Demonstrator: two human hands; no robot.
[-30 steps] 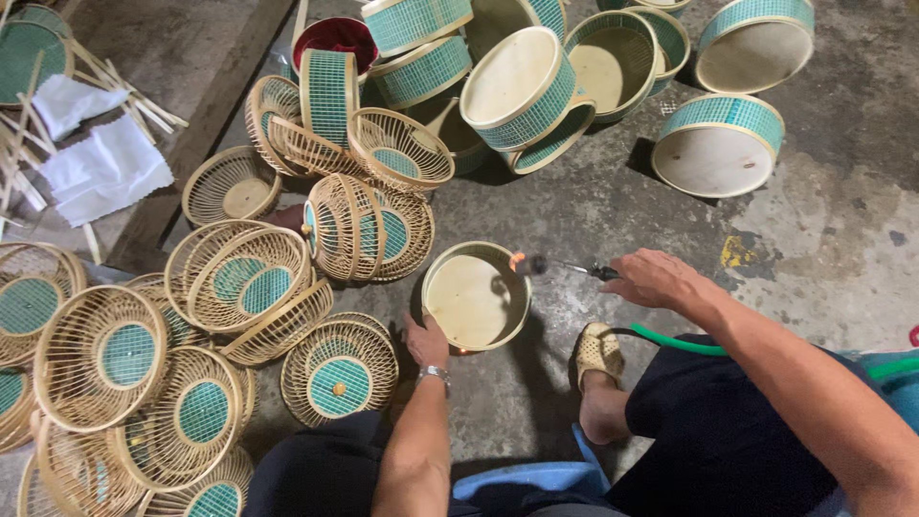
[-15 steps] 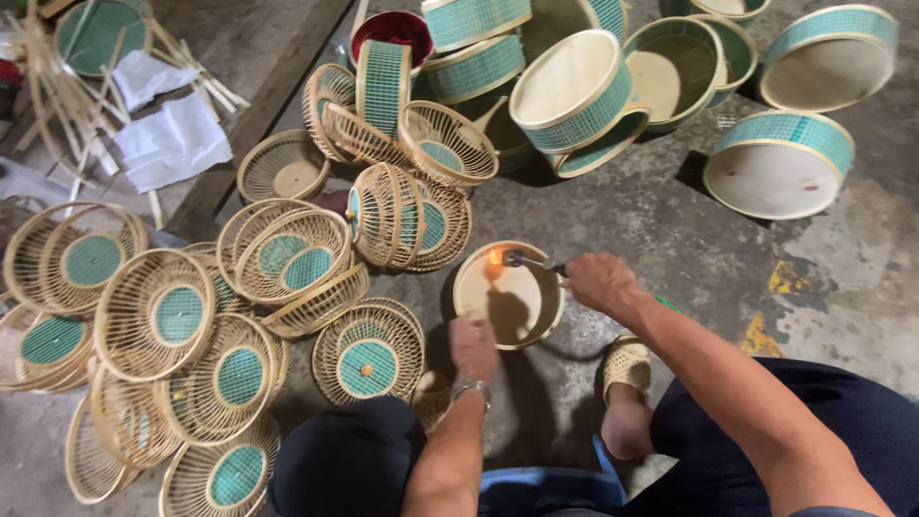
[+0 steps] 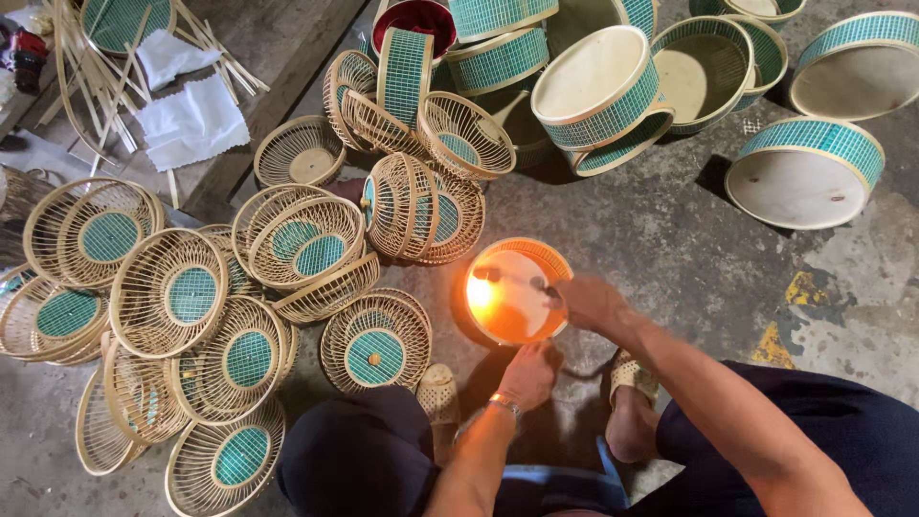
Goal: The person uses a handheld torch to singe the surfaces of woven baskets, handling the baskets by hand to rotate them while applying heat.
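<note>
A round woven bamboo basket with a pale flat base is gripped at its near rim by the left hand, on the concrete floor. A flame, small half a second ago, is now flared across it from a torch clasped in the right hand; stray fibres are probably being singed.

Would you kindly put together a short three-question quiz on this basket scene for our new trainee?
1. True or false: a flame burns at the round basket in front of the person.
2. Which hand steadies that basket's near rim? A) left hand B) right hand
3. Fill in: the open-weave baskets piled on the floor have woven centres coloured ____.

Key: 1 true; 2 A; 3 green.
</note>
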